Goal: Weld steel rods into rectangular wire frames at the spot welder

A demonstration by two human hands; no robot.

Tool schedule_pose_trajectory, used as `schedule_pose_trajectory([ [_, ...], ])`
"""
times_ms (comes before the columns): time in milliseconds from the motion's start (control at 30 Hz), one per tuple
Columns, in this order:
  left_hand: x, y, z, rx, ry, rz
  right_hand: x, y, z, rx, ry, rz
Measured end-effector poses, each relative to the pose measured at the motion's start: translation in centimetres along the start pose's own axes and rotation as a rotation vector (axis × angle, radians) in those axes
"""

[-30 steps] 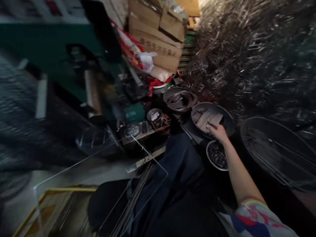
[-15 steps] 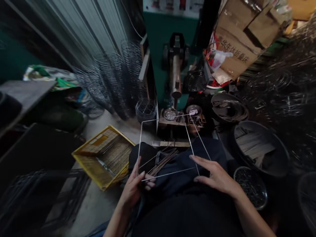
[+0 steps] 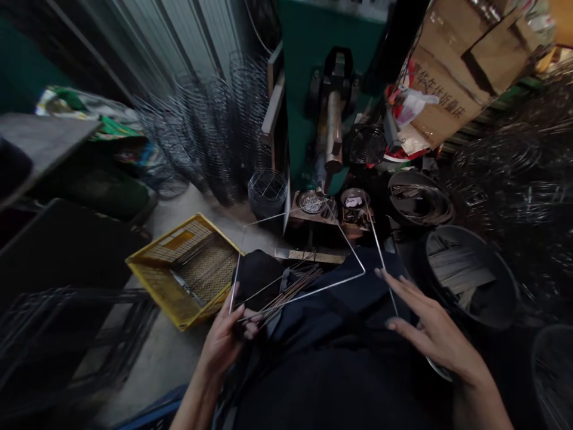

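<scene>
My L hand (image 3: 226,334) is pinching a corner of the bent wire frame (image 3: 364,273) btwn thumb and fingers, prob b/c such a thin thing is wanting a firm hold to stay up. The frame is hanging over my lap (image 3: 331,325), slanting away from me, and its far side is reaching toward the machine arm (image 3: 333,131). My R hand (image 3: 432,328) is spreading its thumb away from its fingers, and a thin wire (image 3: 378,248) is running btwn them; can't tell if I'm really gripping it or just letting it lean there. I'm prob sitting this close so the far ends are getting near the machine w/o me stretching. Loose rods (image 3: 298,285) are lying on my lap under the frame, handy to grab, but maybe getting in the way if they're snagging. The yellow crate (image 3: 154,288) is sitting by my L knee w/ more rods in it. Under the machine arm, a small dish (image 3: 299,206) is holding shiny bits, and a 2nd dish (image 3: 344,198) is standing next to it. On my R, the big tub (image 3: 509,283) is holding flat strips (image 3: 461,269), and a bowl (image 3: 439,369) is mostly hiding behind my R hand.
</scene>
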State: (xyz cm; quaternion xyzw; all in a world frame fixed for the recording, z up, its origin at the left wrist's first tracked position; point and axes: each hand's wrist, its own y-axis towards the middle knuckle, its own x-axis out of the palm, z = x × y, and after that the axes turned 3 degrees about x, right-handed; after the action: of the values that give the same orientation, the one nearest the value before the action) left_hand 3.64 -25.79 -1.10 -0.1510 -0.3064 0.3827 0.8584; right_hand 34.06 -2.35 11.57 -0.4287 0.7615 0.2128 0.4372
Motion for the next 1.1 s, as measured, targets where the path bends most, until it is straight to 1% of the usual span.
schedule_pose_trajectory([
  [100,0.9,0.0,-0.2,-0.010,0.000,-0.023,-0.2,0.2,0.1,-0.005,-0.031,0.005],
  [167,1.8,0.1,-0.3,-0.022,0.009,-0.048,0.3,0.9,0.3,-0.036,-0.033,-0.015],
  [233,2.3,-0.1,-0.4,-0.026,0.032,-0.071,1.4,1.8,0.5,-0.078,-0.030,-0.062],
  [333,2.0,-0.9,-0.3,-0.004,0.075,-0.098,2.9,3.1,0.9,-0.100,-0.039,-0.109],
  [433,1.0,-1.9,-0.3,0.005,0.092,-0.100,3.6,3.8,0.8,-0.098,-0.067,-0.082],
  [500,0.7,-2.1,-0.5,-0.001,0.084,-0.086,3.3,3.9,0.5,-0.108,-0.075,-0.061],
  [567,1.1,-1.7,-1.0,-0.020,0.071,-0.106,2.8,3.6,0.1,-0.114,-0.078,-0.052],
  [667,2.4,-0.3,-1.6,-0.052,0.034,-0.223,2.2,3.0,-0.2,-0.081,-0.108,-0.009],
  [733,2.9,0.4,-1.7,-0.055,0.022,-0.272,2.0,2.4,-0.1,-0.046,-0.129,0.024],
  [833,2.6,0.5,-1.3,-0.045,0.021,-0.237,2.0,1.6,0.0,-0.022,-0.115,0.022],
  [900,2.3,0.2,-1.1,-0.046,0.010,-0.221,2.3,1.4,0.0,-0.024,-0.099,0.011],
  [967,2.3,0.0,-1.1,-0.051,0.006,-0.234,2.9,1.7,-0.2,-0.043,-0.092,-0.008],
  [1100,3.0,-0.1,-1.4,-0.047,0.037,-0.248,5.0,3.0,-0.8,-0.137,-0.052,-0.110],
])
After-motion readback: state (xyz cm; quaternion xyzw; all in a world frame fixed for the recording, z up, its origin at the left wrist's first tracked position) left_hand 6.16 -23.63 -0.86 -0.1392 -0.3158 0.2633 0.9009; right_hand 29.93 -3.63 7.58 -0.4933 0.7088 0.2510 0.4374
